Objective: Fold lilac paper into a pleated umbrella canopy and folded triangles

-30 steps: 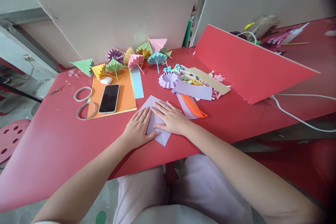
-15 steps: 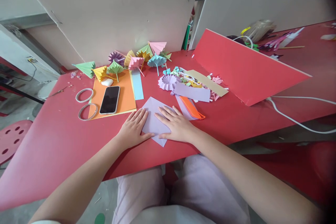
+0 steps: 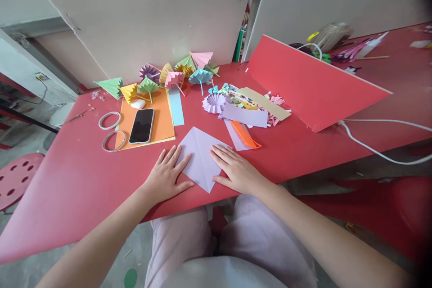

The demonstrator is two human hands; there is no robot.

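A sheet of purple paper lies flat on the red table near its front edge, one corner toward me, with crease lines across it. My left hand rests with fingers spread over the sheet's left corner. On the opposite side, my right hand lies flat across the right corner, fingers stretched out. Neither hand grips anything. Just beyond my right hand are an orange cutter and a strip of purple paper partly under it.
A phone lies on orange paper, beside two tape rolls. Several folded paper umbrellas stand at the back. Paper scraps and a purple pleated ring lie behind the cutter. A red board leans at right, near a white cable.
My hands have slid apart toward the sheet's left and right corners, uncovering its middle. The purple paper stays flat in about the same place.
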